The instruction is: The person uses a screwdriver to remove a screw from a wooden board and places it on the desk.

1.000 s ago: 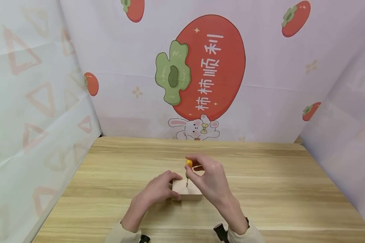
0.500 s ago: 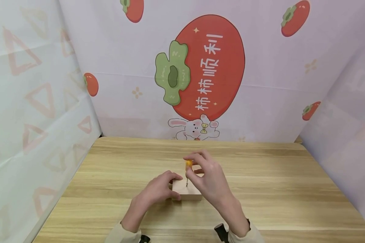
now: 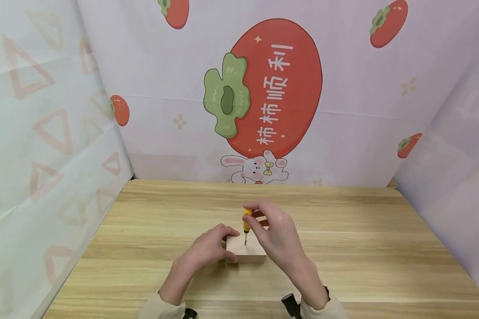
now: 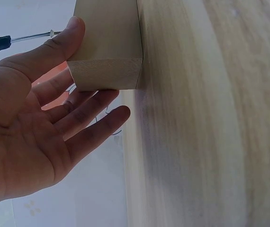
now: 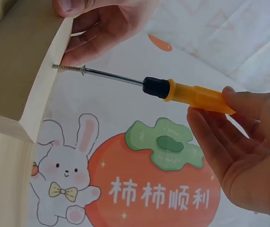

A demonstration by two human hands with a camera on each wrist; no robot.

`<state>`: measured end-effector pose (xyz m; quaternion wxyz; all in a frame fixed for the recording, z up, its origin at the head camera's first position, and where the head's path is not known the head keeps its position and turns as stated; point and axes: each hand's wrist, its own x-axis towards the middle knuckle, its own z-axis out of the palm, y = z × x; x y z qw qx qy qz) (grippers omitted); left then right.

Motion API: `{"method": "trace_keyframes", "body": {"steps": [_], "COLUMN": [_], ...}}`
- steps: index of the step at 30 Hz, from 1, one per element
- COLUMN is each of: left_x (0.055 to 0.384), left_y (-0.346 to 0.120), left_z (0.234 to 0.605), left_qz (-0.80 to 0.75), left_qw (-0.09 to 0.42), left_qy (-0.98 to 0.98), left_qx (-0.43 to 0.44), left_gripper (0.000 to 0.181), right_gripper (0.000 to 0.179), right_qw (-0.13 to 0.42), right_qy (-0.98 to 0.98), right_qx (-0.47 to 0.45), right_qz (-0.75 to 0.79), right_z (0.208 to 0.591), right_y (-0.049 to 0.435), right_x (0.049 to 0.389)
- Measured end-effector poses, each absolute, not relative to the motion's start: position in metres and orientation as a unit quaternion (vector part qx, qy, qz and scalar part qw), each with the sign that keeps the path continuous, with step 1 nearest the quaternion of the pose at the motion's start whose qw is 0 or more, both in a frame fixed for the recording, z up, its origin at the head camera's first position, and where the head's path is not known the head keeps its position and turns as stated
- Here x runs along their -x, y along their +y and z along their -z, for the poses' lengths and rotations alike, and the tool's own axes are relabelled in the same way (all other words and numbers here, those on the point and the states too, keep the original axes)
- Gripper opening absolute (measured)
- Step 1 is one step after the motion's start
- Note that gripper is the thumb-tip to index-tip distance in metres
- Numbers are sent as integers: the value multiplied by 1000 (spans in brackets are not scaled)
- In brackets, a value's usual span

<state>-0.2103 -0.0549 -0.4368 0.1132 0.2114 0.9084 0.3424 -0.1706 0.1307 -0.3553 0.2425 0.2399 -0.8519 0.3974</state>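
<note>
On the table [image 3: 343,257], the left hand [image 3: 209,246] and right hand [image 3: 277,230] grip, respectively, the left end of the wooden block [image 3: 253,249] and the screwdriver [image 5: 156,87], which meets the screw [image 5: 69,68] standing point-down at the block's top. Keeping both in line should help.

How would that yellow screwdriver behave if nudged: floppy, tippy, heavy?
The screwdriver looks stiff: its metal shaft runs straight. It would probably tip without the right hand, since only that slim shaft meets the screw. Perhaps lightweight too, given the plastic-looking handle.
</note>
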Motion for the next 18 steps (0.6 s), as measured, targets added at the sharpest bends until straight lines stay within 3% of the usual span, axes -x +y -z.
{"method": "trace_keyframes", "body": {"steps": [7, 18], "left_x": [210, 211], "left_y": [-55, -54], "left_z": [437, 436], "left_qz": [-340, -343], "left_qw": [108, 114], "left_qy": [910, 909], "left_qx": [-213, -208], "left_gripper": [55, 56], "right_gripper": [29, 25], "right_qw": [209, 255], "right_qy": [-866, -859], "right_qx": [-228, -219], "right_qz": [-394, -386], "right_z": [352, 354], "right_y": [131, 130], "right_x": [168, 167]}}
